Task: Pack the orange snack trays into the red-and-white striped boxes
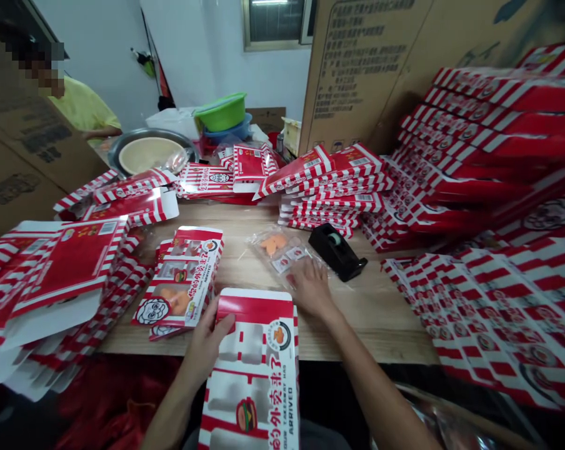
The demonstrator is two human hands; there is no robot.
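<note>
A flat red-and-white card (249, 375) is gripped at its edge by the left hand (207, 340), with the thumb on top, and is held overhanging the front of the counter (380, 312). The right hand (310, 289) is open, its fingers spread on a clear bag (277, 250) of orange pieces, which seems to be steadied by that touch. A tape dispenser (336, 251) is set just beside the bag, apparently for easy reach. A printed box (179, 281) lies near the left hand. Stacks (474, 162) of flat cards are banked at both sides, seemingly to keep them close to the hands. A co-worker's yellow sleeve (85, 106) is seen beyond.
</note>
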